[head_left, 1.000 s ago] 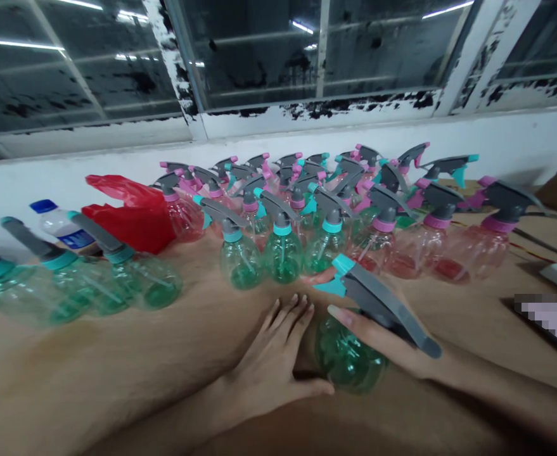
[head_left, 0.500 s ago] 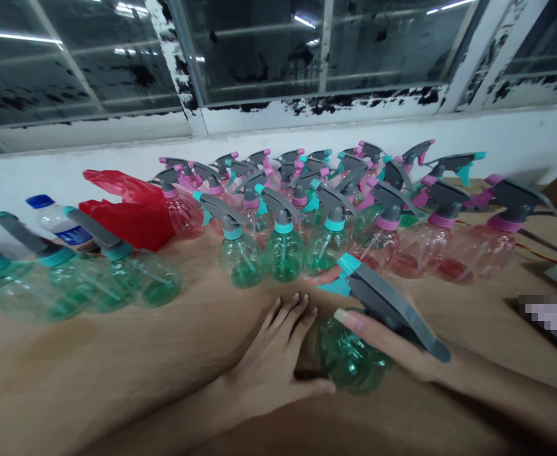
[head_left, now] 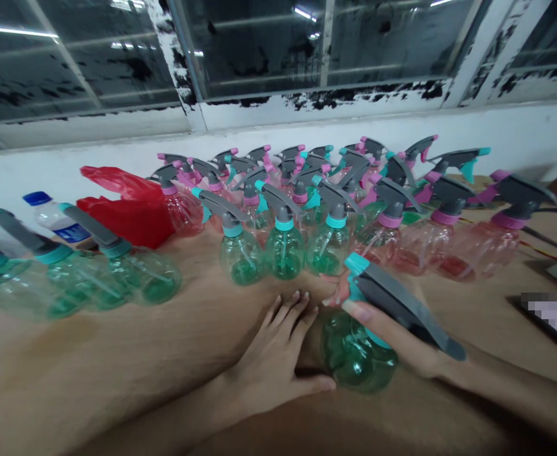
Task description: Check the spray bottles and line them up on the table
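Observation:
A green spray bottle [head_left: 360,358] with a grey and turquoise trigger head stands in front of me. My right hand [head_left: 392,335] is wrapped around its neck, the thumb on the near side and fingertips showing beyond the trigger. Flat on the table just left of that bottle lies my left hand [head_left: 278,361], fingers spread and holding nothing; its thumb tip comes close to the bottle's base. Beyond my hands stands a row of bottles, including a green spray bottle [head_left: 285,253] with a turquoise collar and a pink spray bottle [head_left: 478,250] with a pink collar.
Several green spray bottles [head_left: 149,278] stand at the left. Behind them are a blue-capped drink bottle [head_left: 52,215] and a red plastic bag [head_left: 130,215]. Many more sprayers crowd toward the wall under the window. A blurred-out flat device [head_left: 556,320] lies at the right edge.
My right hand and the spray bottle it holds have shifted slightly to the right, and its fingers now curl in around the trigger. My left hand stays in place.

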Demonstrator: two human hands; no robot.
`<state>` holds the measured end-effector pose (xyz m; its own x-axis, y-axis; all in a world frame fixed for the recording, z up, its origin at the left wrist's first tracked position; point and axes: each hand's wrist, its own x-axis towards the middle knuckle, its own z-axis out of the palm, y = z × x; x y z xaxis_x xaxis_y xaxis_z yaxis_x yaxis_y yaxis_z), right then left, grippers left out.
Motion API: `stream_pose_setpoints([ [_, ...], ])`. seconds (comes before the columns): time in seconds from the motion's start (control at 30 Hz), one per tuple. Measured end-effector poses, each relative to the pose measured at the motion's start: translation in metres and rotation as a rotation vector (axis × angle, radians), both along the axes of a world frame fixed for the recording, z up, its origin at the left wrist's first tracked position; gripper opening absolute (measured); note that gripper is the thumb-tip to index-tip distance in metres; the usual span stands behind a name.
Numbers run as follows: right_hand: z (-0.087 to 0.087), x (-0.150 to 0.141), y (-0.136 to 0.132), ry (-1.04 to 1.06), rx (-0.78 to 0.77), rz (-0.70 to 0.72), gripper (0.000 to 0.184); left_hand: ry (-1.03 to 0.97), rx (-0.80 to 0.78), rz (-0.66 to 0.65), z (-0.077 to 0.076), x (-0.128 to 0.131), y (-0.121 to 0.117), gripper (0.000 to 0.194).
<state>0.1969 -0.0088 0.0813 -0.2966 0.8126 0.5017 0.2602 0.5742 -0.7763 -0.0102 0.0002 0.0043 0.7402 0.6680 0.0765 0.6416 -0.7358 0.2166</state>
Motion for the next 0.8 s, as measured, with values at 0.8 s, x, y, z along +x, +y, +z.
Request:
stream_pose_setpoints([
  [0.8, -0.015, -0.003, -0.002, 0.091, -0.149, -0.039, 0.029, 0.016, -0.019, -0.005, 0.0, 0.0, 0.001, 0.092],
])
